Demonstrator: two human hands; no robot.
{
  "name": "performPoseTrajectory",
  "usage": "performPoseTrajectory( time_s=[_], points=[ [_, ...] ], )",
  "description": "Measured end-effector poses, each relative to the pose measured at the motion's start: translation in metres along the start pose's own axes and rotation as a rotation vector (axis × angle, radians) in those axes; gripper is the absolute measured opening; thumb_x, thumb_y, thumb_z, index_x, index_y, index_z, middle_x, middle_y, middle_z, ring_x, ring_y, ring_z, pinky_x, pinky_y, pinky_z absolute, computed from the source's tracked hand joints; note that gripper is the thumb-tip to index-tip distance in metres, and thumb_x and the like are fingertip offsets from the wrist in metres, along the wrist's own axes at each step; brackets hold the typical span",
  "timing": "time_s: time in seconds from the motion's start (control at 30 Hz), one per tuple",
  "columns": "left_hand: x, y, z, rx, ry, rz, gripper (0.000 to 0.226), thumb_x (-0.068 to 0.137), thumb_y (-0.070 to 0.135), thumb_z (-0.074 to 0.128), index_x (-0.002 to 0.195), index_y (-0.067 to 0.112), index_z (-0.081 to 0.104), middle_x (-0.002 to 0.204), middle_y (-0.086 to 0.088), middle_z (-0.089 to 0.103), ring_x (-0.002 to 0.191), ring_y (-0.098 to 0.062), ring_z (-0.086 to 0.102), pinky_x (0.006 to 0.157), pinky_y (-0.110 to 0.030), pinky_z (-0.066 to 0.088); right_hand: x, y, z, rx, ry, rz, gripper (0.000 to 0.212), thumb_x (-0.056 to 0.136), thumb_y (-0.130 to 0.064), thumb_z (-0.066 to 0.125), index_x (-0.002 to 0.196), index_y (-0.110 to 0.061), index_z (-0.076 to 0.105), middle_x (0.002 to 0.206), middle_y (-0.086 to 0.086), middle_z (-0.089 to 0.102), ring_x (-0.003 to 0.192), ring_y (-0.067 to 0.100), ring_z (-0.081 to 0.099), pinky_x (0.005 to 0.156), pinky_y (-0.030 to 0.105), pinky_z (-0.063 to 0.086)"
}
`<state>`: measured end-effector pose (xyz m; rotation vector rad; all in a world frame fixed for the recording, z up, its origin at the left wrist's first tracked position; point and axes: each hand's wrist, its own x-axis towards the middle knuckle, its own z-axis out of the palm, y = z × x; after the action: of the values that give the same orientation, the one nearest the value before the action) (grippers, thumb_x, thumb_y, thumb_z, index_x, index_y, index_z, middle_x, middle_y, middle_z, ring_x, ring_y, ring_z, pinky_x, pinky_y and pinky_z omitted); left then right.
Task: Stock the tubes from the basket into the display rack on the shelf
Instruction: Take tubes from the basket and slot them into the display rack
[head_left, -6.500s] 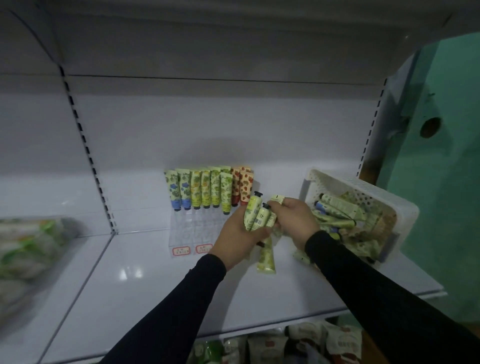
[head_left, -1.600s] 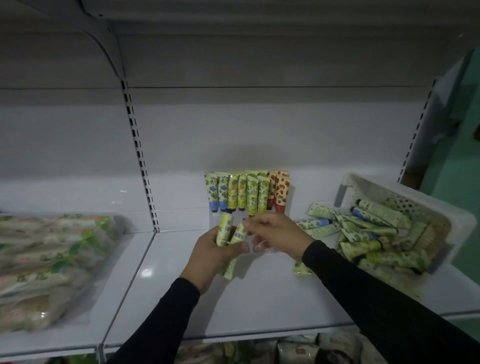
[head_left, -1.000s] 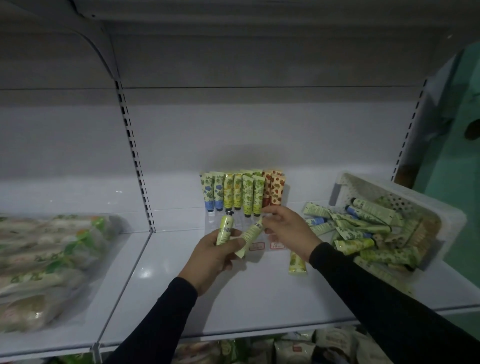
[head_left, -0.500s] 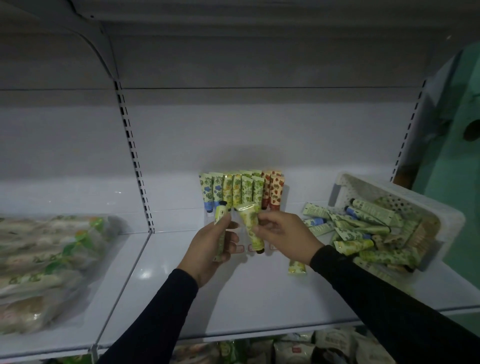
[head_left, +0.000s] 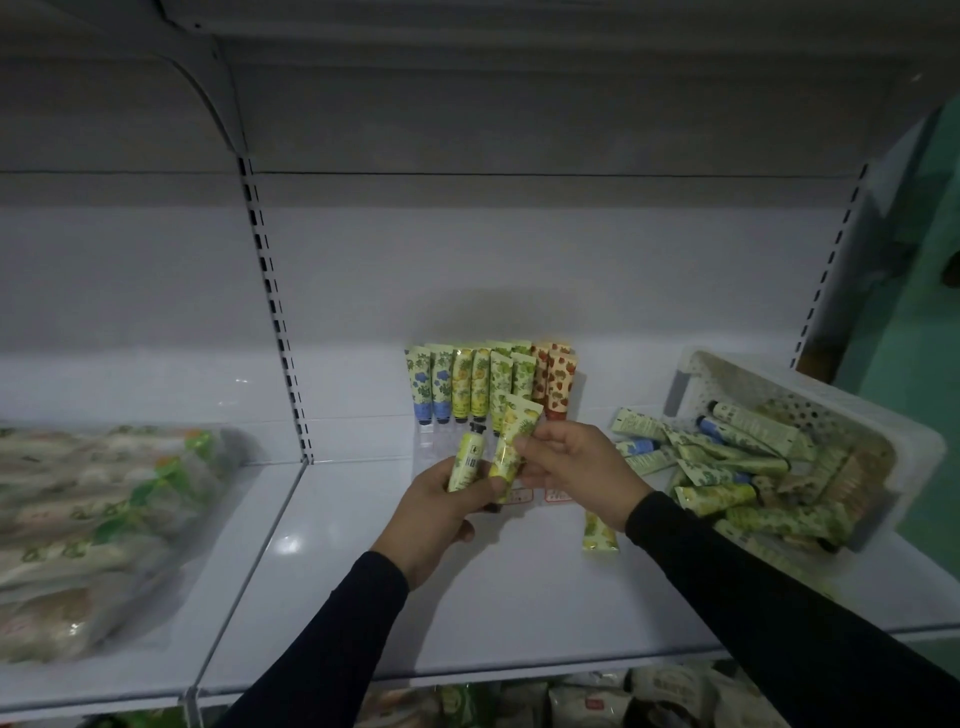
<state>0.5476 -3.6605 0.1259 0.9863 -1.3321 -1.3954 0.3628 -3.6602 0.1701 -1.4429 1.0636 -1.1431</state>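
Before the display rack (head_left: 524, 496), both hands pinch tubes: left hand (head_left: 434, 512) one, right hand (head_left: 574, 465) another

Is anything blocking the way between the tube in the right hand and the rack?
Nothing visible does. The right hand holds the yellow tube just in front of the display rack; only the back rows are filled with standing tubes.

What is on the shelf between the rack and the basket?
Head view: loose tubes spilling from the tipped basket toward the rack, plus bare shelf.
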Motion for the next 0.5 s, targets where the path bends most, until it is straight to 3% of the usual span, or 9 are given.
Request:
performPoseTrajectory(
  time_s=[0.13,0.33,0.5],
  points=[
    [-0.001,-0.004,-0.007,0.006,0.004,0.001,0.013,0.086,0.015,0.073,0.096,0.011,0.067,0.082,-0.004,0.071,0.075,-0.014,0.065,0.047,-0.022,0.040,0.006,-0.008,-0.003,-0.048,0.138,-0.026,0.017,0.093,-0.022,0.064,0.100,-0.007,0.068,0.094,0.013,0.072,0.077,0.016,0.072,0.070,0.024,0.058],
    [0.001,-0.006,-0.019,-0.016,0.051,0.031,0.015,0.086,0.017,0.072,0.098,0.010,0.068,0.085,-0.011,0.073,0.072,-0.013,0.063,0.047,-0.023,0.040,0.020,-0.023,0.002,0.021,0.110,-0.012,0.018,0.087,-0.010,0.070,0.101,0.002,0.069,0.085,0.014,0.072,0.071,0.018,0.072,0.066,0.021,0.058],
    [0.006,-0.006,-0.047,0.091,0.323,0.149,0.013,0.092,0.024,0.065,0.090,0.012,0.066,0.074,-0.001,0.070,0.059,-0.011,0.059,0.043,-0.023,0.039,0.040,-0.039,0.006,-0.067,0.252,-0.141,0.006,0.083,-0.014,0.076,0.084,-0.009,0.073,0.085,0.013,0.075,0.077,0.023,0.074,0.071,0.025,0.060]
  ],
)
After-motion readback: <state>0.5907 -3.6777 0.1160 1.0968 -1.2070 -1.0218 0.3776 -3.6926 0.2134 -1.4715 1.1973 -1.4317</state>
